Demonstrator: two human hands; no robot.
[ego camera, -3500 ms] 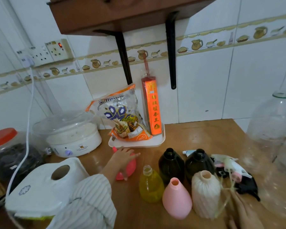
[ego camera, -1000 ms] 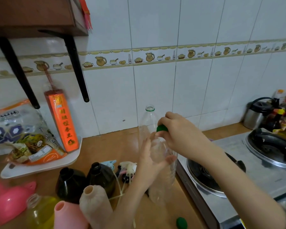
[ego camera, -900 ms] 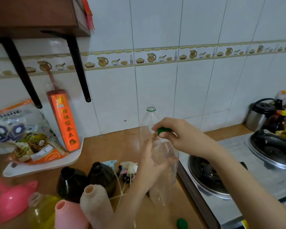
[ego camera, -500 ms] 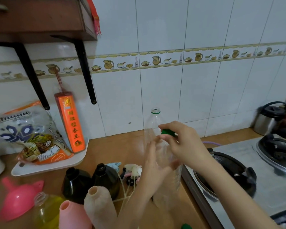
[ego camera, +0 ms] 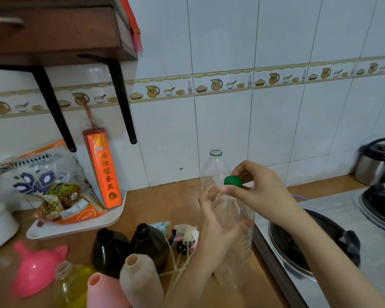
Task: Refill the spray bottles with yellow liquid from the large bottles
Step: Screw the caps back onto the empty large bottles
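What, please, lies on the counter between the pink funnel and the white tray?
In the head view, only bare wooden counter separates the funnel from the tray.

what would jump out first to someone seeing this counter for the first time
Two hands at centre: the right hand pinches a green cap atop a clear bottle, which the left hand holds by its side. A second clear bottle, uncapped, stands just behind. At lower left sit open spray bottles, one holding yellow liquid, beside a pink funnel.
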